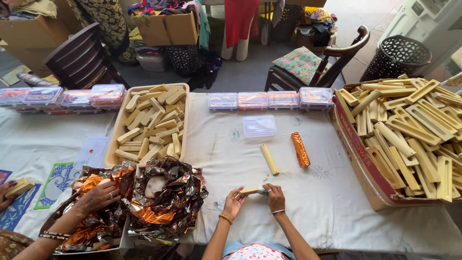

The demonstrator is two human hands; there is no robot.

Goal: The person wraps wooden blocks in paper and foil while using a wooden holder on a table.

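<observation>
Seen from above: a worktop [308,192] under a white cloth, with a small pale wooden stick [249,191] held low at its near edge. Left hand [233,201] closed on the stick's left end, fingers curled round it; right hand [275,196] pinched on the right end, where a whitish tip shows, a bangle at that wrist. Just beyond the stick, farther from the near edge, a bare pale cylinder [269,159] lying on the cloth, and beside that, to the right, a similar cylinder wrapped in orange foil [300,149]. Beyond those, a clear lidded plastic box [259,125] standing alone, then a row of four clear boxes [269,100] with reddish contents along the far edge. To the right of the stick, well apart, a big cardboard carton [358,168] heaped with pale wooden slotted holders [409,130]. To the left of the stick, a crumpled heap of copper and dark foil sheets [166,202], a white lump showing in its hollow; beyond that heap, a beige tray [115,144] packed with short pale wooden blocks [151,123]. Farther left, another person's hand [98,197], ring on a finger, resting on orange foil, and at the far left edge a second hand of theirs [6,192] touching a pale block. More clear boxes [62,97] lined up beyond the tray to its left. Past the worktop, a dark chair with a patterned cushion [301,62] and a black mesh bin [397,55].
</observation>
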